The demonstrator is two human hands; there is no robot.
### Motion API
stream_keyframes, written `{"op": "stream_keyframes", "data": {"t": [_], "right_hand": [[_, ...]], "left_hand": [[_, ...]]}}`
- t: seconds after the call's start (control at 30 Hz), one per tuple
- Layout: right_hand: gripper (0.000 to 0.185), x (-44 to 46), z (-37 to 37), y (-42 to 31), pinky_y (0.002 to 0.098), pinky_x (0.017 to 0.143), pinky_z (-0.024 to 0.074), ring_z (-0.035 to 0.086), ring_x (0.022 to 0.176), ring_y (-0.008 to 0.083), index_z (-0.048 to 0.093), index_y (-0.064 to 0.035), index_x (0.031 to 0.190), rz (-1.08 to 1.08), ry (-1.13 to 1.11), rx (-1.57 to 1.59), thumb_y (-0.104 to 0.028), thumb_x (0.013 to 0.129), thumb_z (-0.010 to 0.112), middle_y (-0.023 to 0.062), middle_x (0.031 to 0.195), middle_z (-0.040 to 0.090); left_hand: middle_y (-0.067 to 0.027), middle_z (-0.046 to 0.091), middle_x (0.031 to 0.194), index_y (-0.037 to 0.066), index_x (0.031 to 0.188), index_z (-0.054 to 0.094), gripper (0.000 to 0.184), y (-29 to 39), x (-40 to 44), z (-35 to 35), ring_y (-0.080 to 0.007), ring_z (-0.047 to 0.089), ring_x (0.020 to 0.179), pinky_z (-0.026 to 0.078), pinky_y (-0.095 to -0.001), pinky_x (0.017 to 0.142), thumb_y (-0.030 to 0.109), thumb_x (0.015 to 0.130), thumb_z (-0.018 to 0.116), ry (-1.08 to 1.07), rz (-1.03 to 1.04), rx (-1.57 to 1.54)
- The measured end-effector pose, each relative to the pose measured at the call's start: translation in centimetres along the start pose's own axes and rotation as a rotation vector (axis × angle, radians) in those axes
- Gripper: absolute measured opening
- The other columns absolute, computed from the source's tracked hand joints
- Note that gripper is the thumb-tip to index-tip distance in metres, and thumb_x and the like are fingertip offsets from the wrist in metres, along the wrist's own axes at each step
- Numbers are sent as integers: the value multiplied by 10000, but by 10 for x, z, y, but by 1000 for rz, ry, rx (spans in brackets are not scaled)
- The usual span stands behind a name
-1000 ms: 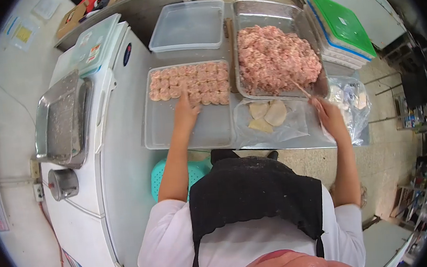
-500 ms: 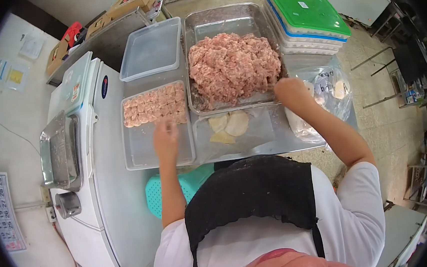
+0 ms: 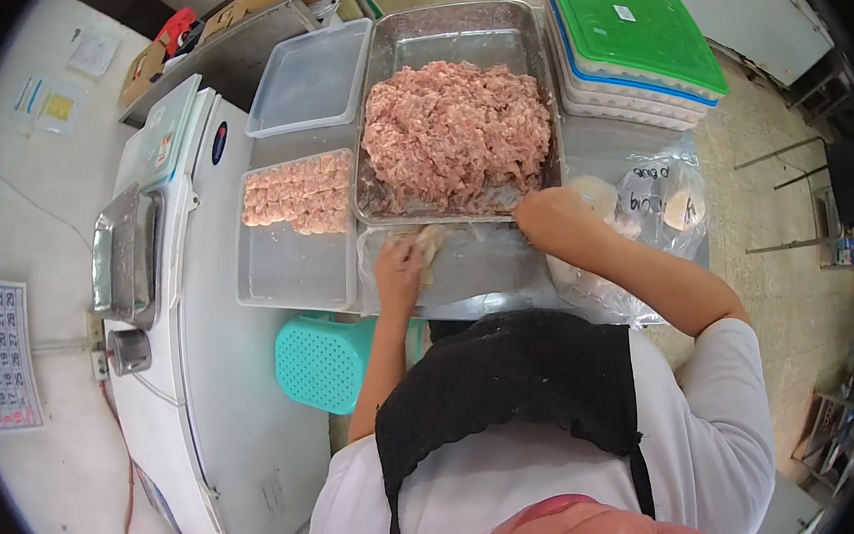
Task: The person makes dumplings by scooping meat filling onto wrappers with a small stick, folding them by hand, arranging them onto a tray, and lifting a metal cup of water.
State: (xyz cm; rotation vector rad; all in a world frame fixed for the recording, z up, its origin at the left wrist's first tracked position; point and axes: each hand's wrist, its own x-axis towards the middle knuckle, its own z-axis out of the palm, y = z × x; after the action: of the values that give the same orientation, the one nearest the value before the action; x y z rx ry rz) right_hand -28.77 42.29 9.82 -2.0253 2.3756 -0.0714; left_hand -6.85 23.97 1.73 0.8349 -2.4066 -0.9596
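My left hand (image 3: 397, 269) is closed on the pale round dumpling wrappers (image 3: 433, 241), which lie on a clear plastic sheet (image 3: 491, 257) in front of the metal pan; the fingers are slightly blurred. A large mound of ground meat (image 3: 457, 134) fills much of the metal pan (image 3: 448, 19). At the pan's front right corner, my right hand (image 3: 549, 219) is curled closed; whatever its fingers hold is hidden. Left of the pan, a clear plastic tray (image 3: 297, 269) has rows of meat-filled dumplings (image 3: 299, 195) across its far half.
Stacked trays with a green lid (image 3: 629, 25) stand at the back right. A plastic bag (image 3: 667, 193) of wrappers lies beside my right forearm. An upturned clear lid or tray (image 3: 312, 75) is at the back left. A white freezer (image 3: 244, 362) and a teal stool (image 3: 322, 366) are nearby.
My left hand has moved right from the dumpling tray to the wrappers and now grips there. My right hand has shifted slightly left and down along the pan's corner. The camera view has moved a little.
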Motion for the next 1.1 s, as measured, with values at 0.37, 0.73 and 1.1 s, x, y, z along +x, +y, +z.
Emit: {"op": "stream_keyframes", "data": {"t": [0.37,0.73,1.1], "right_hand": [[145,23,2,5,416,560,528,675,654,314,695,-56,670,-51,43,-45,-120,740,585,152,655,656],[128,23,-16,-32,394,559,540,687,688,293,715,-77,709,-10,-110,-200,-182,740,650,146,708,678],[193,32,-25,-16,447,595,532,673,685,328,709,-67,780,183,-63,-31,-166,787,544,159,736,671]], "left_hand": [[-119,645,966,57,1054,661,212,17,-2,-12,-307,599,933,456,-383,842,109,873,563,186,16,48],[-93,648,965,99,898,678,127,-12,23,23,-287,570,964,419,-435,878,172,819,611,-144,431,415],[-110,639,1018,80,907,639,134,-4,16,-45,-313,578,984,450,-421,862,101,780,675,-108,654,-25]]}}
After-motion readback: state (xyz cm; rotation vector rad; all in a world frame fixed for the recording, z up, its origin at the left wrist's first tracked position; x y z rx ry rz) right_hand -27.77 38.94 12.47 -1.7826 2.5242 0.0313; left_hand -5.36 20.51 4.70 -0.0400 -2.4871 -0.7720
